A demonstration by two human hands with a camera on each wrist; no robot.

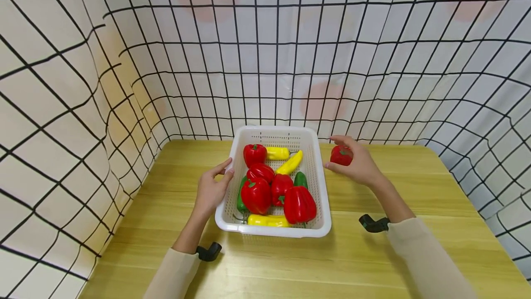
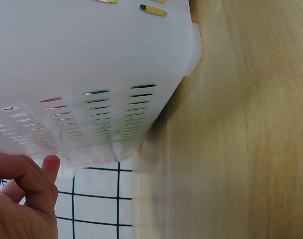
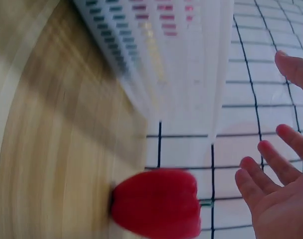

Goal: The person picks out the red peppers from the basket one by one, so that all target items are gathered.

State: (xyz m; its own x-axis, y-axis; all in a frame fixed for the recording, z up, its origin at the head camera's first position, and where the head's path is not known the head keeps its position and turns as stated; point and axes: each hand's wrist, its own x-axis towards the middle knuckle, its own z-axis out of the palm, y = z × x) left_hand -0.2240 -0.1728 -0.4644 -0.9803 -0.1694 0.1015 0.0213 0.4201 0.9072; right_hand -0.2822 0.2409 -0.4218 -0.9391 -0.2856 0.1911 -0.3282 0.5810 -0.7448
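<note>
A white plastic basket (image 1: 322, 197) stands on the table, holding several red bell peppers (image 1: 256, 196), yellow peppers (image 1: 290, 162) and green vegetables (image 1: 300, 179) that are partly covered. At its left side, my left hand (image 1: 212, 190) holds the rim with bent fingers and thumb; the exact contact is hard to see. My right hand (image 1: 357, 163) hovers right of the basket, fingers spread, with nothing in its grasp. Below it, apart from the fingers, one red bell pepper (image 3: 158, 203) stands upright on the table, its green stem on top.
Black wire grid panels (image 1: 290, 59) with pale cloth behind them border the wooden table (image 1: 265, 266) at the back and both sides. The basket's back rim sits close to the rear grid. Black wrist mounts (image 1: 209, 252) are worn at both sleeves.
</note>
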